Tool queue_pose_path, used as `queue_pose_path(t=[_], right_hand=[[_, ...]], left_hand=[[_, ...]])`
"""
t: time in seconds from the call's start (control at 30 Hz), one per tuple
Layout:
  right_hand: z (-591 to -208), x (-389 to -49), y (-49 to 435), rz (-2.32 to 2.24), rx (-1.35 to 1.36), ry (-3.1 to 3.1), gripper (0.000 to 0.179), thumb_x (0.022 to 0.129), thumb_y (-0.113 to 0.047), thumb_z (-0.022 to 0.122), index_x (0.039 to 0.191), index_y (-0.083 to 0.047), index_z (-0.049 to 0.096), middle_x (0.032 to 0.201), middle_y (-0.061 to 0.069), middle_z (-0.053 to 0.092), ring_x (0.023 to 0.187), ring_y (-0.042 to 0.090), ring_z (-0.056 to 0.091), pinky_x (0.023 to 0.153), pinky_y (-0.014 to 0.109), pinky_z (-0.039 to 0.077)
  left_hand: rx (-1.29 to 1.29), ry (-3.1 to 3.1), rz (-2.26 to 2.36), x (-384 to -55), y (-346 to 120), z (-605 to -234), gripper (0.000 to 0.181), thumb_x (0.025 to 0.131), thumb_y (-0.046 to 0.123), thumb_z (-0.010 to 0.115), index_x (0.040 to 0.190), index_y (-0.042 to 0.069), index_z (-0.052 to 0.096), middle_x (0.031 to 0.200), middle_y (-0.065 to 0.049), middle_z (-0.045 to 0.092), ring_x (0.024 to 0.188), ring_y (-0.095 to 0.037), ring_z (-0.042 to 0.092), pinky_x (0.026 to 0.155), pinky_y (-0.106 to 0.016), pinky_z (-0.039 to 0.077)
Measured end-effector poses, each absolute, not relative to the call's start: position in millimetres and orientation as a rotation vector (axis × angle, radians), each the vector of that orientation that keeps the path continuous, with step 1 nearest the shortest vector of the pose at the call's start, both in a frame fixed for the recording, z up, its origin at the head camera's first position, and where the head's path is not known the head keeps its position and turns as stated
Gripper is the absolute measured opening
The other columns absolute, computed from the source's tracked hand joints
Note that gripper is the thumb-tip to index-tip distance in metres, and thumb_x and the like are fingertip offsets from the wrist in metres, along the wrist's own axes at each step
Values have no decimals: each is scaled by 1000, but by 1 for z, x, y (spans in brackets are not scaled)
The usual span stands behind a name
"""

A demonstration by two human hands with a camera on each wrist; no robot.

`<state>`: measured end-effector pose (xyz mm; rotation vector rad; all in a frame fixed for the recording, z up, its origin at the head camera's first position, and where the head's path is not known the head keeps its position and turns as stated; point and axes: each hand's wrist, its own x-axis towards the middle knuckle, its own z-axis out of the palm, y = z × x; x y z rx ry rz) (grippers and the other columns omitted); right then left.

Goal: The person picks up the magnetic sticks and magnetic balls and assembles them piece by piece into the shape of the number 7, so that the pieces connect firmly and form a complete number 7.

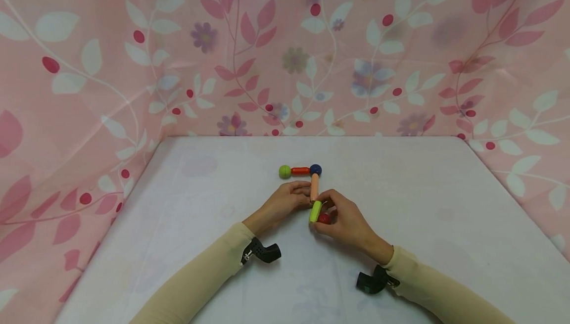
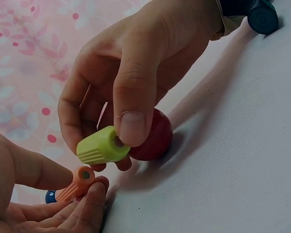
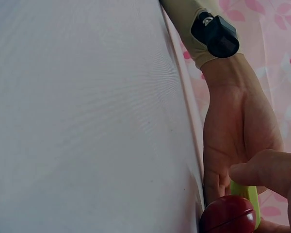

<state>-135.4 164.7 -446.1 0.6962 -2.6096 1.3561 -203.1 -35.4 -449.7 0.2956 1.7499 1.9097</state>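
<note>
My left hand (image 1: 285, 198) pinches the near end of an orange magnetic rod (image 1: 314, 187) between thumb and fingers. The rod's far end meets a blue ball (image 1: 315, 169), which joins a red rod (image 1: 300, 170) lying to its left. A green ball (image 1: 285, 171) caps that red rod. My right hand (image 1: 349, 221) grips a yellow-green rod (image 2: 104, 145) between thumb and fingers, with a red ball (image 2: 154, 136) beside its end under the thumb. In the left wrist view the orange rod's bare end, with a grey magnet disc, faces the yellow-green rod, close by.
A white cloth-covered table (image 1: 213, 175) lies under the hands, its back edge against a pink floral curtain (image 1: 285, 57). Each wrist carries a black camera mount (image 1: 264, 251) near the cuff of a beige sleeve (image 1: 200, 274).
</note>
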Motion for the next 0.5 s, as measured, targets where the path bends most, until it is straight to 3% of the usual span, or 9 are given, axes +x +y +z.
queue_pose_path(t=[0.3,0.5], right_hand=[[-445,-138,171,1371,710,-2538,56,81,-6,89,131,-1,64,113,3,66,94,26,67,76,41,60],[-442,-141,175,1447,636,-2459,42,83,-14,91,118,-7,69,107,-2,66,90,24,63,74,40,59]], left_hand=[[256,1721,1922,-202,-35,-447,46,100,-2,58,145,-6,52,136,-16,64,117,-23,64,99,-35,53],[268,1691,1942,-202,-35,-447,45,103,2,57,147,-7,51,141,-17,60,121,-25,63,102,-37,51]])
